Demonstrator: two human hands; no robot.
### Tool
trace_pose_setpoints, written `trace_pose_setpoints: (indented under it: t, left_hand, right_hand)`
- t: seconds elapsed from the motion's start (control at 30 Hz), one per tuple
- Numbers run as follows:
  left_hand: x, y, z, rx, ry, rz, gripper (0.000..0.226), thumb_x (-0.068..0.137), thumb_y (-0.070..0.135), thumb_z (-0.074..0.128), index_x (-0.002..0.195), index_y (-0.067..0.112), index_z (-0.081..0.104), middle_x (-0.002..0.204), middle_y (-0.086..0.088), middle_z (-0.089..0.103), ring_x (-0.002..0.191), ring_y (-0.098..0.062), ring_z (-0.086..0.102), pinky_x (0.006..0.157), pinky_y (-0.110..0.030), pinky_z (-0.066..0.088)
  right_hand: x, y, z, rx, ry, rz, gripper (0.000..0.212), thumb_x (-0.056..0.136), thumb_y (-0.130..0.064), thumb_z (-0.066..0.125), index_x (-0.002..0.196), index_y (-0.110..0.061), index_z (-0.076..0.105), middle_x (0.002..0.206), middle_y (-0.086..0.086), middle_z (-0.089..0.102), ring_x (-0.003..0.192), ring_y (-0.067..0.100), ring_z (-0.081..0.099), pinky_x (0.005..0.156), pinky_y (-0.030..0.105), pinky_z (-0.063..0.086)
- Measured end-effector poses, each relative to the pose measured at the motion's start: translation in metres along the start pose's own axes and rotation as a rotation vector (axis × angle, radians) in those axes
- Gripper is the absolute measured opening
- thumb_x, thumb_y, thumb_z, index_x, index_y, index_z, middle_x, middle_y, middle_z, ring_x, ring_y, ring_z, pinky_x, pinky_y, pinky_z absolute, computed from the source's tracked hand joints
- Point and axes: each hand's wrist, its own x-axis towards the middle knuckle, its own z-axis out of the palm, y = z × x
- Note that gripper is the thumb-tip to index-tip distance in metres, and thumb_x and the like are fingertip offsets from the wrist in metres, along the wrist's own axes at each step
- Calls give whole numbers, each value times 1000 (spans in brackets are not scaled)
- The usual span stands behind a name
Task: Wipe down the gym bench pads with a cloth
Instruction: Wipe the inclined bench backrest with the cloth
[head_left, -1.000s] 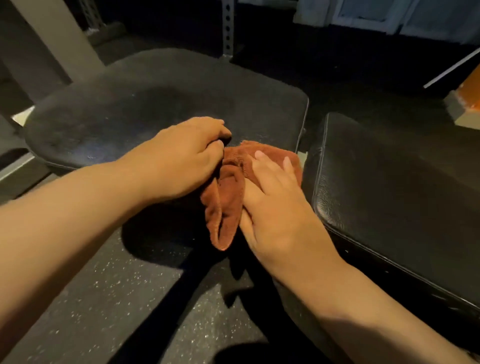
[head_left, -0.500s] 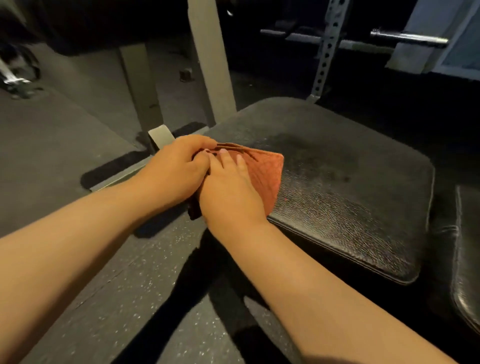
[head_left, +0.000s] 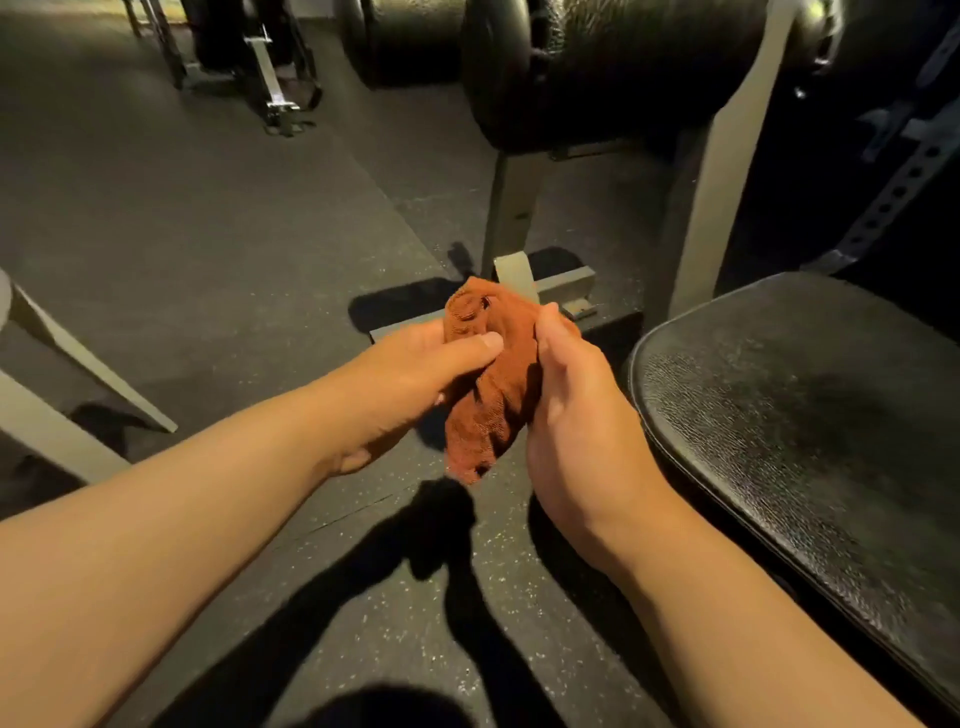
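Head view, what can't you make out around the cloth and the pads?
Head view:
The cloth: its back side, hidden by the left hand and right hand.
Right hand's fingers: behind the cloth.
Seat pad: cut off by the right edge.
Roller pad: cut off by the top edge.

A speckled dark rubber floor is lying beneath the fingers, bearing the bench's pale steel frame just beyond them, while the black textured bench pad is sitting to their right, above that floor.
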Motion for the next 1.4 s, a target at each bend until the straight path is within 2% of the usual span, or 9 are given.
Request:
trace_pose_setpoints:
  t: [0.13, 0.23, 0.4, 0.5, 0.63, 0.77, 0.9, 1.17, 1.4]
  left_hand:
    - [-29, 31, -41, -196, 172, -112, 29, 89, 17, 57, 116, 9, 65, 113, -18, 70, 109, -35, 66, 108, -51, 43]
    - [-55, 60, -68, -294, 174, -159, 23, 91, 11, 56, 113, 11, 61, 104, -15, 62, 101, -30, 61, 105, -45, 44]
    - [-105, 120, -118, -467, 82, -139, 42, 85, 3, 62, 125, 10, 54, 109, -16, 64, 103, -29, 66, 85, -39, 56]
    - [-146, 160, -146, -430, -51, -166, 40, 87, 5, 59, 125, 5, 50, 109, -23, 61, 101, -39, 64, 87, -49, 51]
    - [-222, 219, -183, -417, -50, -239, 34, 86, 0, 61, 120, -2, 56, 104, -16, 65, 104, -30, 63, 90, -42, 51]
    - [-306, 287, -208, -484, -131, -295, 40, 90, -5, 54, 128, -10, 44, 106, -19, 58, 103, -33, 57, 88, -44, 46]
    - [-384, 340, -224, -432, 81, -341, 42, 85, 3, 66, 125, -3, 54, 117, -27, 62, 105, -38, 63, 89, -44, 56]
    - [-543, 411, -188, -454, 762, -197, 58, 73, 9, 76, 128, 6, 58, 120, -21, 67, 108, -35, 66, 93, -48, 53]
    - [-707, 454, -113, -503, 1330, -217, 32, 83, 8, 76, 114, 5, 69, 106, -16, 74, 90, -24, 74, 74, -34, 60]
  right_hand:
    - [2, -35, 32, -264, -96, 145, 64, 95, -13, 54, 152, -37, 35, 104, -40, 64, 106, -11, 60, 96, 26, 43]
    - [7, -63, 57, -300, -162, 339, 112, 76, -27, 78, 159, -36, 3, 123, -13, 69, 117, 2, 62, 104, 33, 42]
    - [13, -124, 102, -233, -309, 511, 37, 81, -41, 77, 109, -17, 74, 104, 2, 76, 97, 13, 69, 97, 39, 46]
    - [8, -160, 144, -104, -408, 573, 40, 82, -33, 75, 118, -16, 72, 118, 7, 73, 117, 21, 65, 111, 43, 39]
    - [-14, -208, 220, -8, -526, 689, 44, 75, -3, 75, 118, -5, 67, 109, 14, 74, 99, 24, 71, 81, 29, 58]
    - [-42, -272, 291, -84, -642, 787, 41, 82, -1, 72, 121, -11, 68, 113, 15, 74, 107, 31, 71, 95, 46, 56]
    - [-74, -322, 345, -158, -772, 695, 41, 88, -11, 70, 125, -29, 66, 116, 6, 74, 110, 23, 70, 98, 41, 55]
    - [-154, -401, 448, -320, -991, 363, 42, 83, -22, 77, 124, -21, 68, 114, -2, 74, 109, 17, 70, 99, 39, 54]
    - [-270, -449, 530, -381, -1140, 509, 26, 89, -27, 75, 105, -7, 75, 93, 7, 78, 88, 20, 75, 81, 35, 61]
